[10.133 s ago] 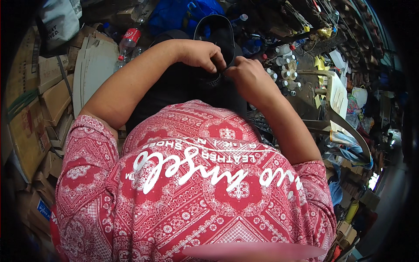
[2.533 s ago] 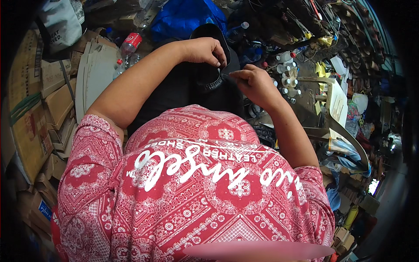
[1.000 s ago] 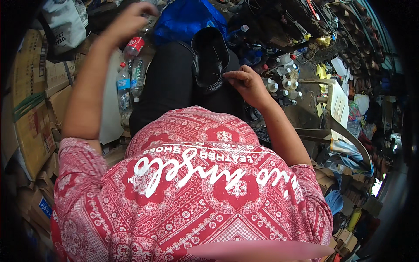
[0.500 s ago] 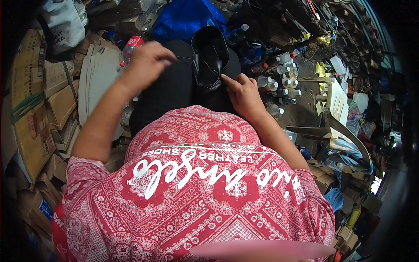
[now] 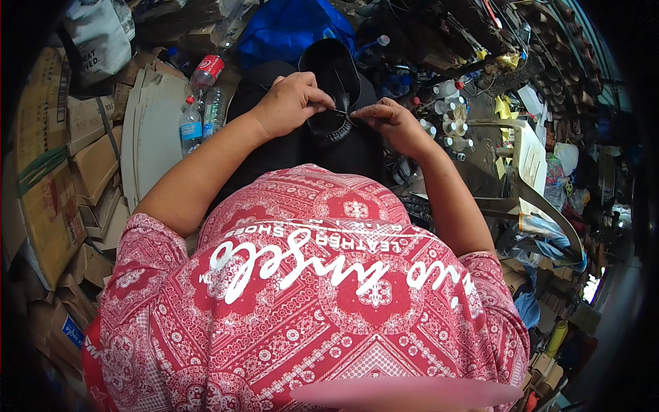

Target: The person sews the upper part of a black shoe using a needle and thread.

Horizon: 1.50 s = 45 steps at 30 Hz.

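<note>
A black leather shoe upper (image 5: 329, 60) rests on my dark-trousered lap, its opening facing up, with a row of gathered stitches (image 5: 335, 132) along its near end. My left hand (image 5: 292, 104) reaches over the shoe's left side, thumb and forefinger pinching a thin dark thread (image 5: 339, 110) above the opening. From the right, my right hand (image 5: 396, 123) meets it at the shoe's right edge, thumb and forefinger pressed together. What lies in that right pinch is too small to make out. Both sets of fingertips are close together.
Plastic bottles (image 5: 191, 127) stand left of my legs, and several more bottles (image 5: 453, 127) cluster on the right. A blue bag (image 5: 292, 31) lies beyond the shoe. Cardboard boxes (image 5: 96, 161) pile up at the left; a pale plastic chair (image 5: 528, 165) is at the right.
My left hand has come from the far left, where it held the thread drawn out, back over the shoe. My right hand has changed from a pointing forefinger to a pinch.
</note>
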Tool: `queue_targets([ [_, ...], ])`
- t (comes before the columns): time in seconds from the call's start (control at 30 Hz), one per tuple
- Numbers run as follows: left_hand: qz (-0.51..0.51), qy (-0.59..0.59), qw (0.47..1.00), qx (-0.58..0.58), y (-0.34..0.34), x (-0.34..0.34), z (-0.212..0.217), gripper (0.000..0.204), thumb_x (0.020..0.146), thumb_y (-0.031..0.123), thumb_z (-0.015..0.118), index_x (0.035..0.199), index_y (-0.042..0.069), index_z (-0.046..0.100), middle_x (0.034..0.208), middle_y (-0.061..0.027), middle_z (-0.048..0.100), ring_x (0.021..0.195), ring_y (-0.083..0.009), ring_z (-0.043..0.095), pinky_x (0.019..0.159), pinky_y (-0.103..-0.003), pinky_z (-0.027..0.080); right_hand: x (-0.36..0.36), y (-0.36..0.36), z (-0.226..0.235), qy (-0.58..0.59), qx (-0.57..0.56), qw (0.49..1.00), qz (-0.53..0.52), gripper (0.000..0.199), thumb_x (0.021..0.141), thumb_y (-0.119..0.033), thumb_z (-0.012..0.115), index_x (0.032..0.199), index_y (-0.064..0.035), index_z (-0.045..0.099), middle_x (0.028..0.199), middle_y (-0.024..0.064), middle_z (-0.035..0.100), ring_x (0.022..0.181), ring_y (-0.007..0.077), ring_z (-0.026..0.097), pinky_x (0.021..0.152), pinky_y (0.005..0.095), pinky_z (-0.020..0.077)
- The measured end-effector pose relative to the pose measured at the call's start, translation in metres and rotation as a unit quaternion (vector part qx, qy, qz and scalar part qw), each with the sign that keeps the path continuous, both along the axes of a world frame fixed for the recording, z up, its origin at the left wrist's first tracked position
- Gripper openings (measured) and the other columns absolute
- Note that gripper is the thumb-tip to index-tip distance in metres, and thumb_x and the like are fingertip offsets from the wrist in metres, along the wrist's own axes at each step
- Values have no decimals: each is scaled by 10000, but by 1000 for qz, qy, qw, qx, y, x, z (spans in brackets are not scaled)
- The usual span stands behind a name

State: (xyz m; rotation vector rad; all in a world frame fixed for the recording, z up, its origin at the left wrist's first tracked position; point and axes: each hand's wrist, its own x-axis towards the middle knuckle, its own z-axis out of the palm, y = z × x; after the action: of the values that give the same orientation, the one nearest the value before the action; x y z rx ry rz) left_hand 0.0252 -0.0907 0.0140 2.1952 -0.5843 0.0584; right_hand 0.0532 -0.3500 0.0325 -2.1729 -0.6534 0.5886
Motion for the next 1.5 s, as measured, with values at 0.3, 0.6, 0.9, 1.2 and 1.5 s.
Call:
queue_targets([
  [0.3,10,26,998,48,3,-1,2,145,776,134,665,868,222,734,805,-14,535,870,-214,543,817,-366,387,14,6,6,83,8,996,22,257,877,21,553,1027,-128,699,941,18,531,929,144,525,868,258,413],
  [0.6,4,27,997,74,2,-4,2,131,782,152,661,872,217,732,792,-9,543,868,-204,543,842,-368,368,14,6,7,86,0,996,9,250,876,0,570,1035,-134,709,897,-5,533,902,131,512,865,252,409],
  [0.9,-8,45,997,56,-6,0,-1,141,760,147,700,890,193,729,727,-3,561,784,-189,559,819,-348,370,17,3,1,119,31,992,19,264,842,2,604,1051,-118,715,815,-31,475,875,118,469,854,244,384],
  [1.2,14,-25,995,94,-4,-18,-1,168,771,138,678,908,217,733,797,2,614,875,-201,575,882,-369,381,-4,0,-1,59,27,998,-20,326,787,25,644,1060,-137,718,801,5,543,780,110,530,749,234,449],
  [1.5,15,46,997,61,-14,-5,0,142,759,169,697,900,174,714,819,-3,649,873,-182,595,861,-347,382,9,1,-8,251,121,958,-68,272,823,37,617,1078,-30,685,971,33,664,889,94,609,831,230,489],
])
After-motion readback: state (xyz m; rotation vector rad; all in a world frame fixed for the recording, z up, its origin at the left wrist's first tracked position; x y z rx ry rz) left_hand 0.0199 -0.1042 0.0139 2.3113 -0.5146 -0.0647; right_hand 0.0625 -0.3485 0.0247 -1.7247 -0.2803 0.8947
